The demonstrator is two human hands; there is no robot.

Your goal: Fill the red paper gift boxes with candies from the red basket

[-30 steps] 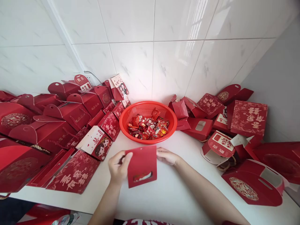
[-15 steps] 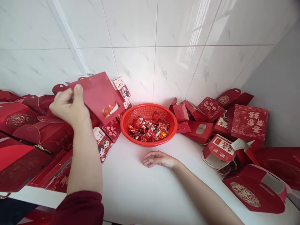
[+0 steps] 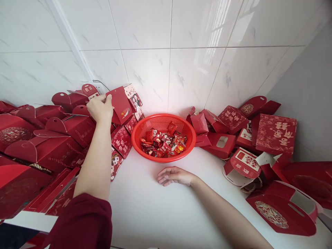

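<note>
I pinch one small red box (image 3: 119,105) by its upper left corner with my left hand (image 3: 101,109), thumb laid on the face turned toward me and fingers bent behind it. That face is flat, plain and matt red, with a small hole near its far edge and a rounded slot at the other end, where something orange and white shows through. The box is among the left-hand cartons (image 3: 55,152), left of and beyond the basket (image 3: 191,140), just beside a carton with a cartoon couple (image 3: 134,98); whether it rests on those below, I cannot tell. Its long axis slants from the hole end, up by the wall (image 3: 192,27), down to the right, so the slot end points toward the basket and back toward me.

My right hand (image 3: 176,175) lies low over the white tabletop (image 3: 155,214), near the basket, fingers loosely curled and slightly parted.

I count one held box, one red basket and two hands, both mine. The wrapped sweets (image 3: 166,141) overlap too much to number, as do the left-hand cartons and the right-hand cartons (image 3: 276,133). One windowed carton (image 3: 218,145) lies just right of the basket.
</note>
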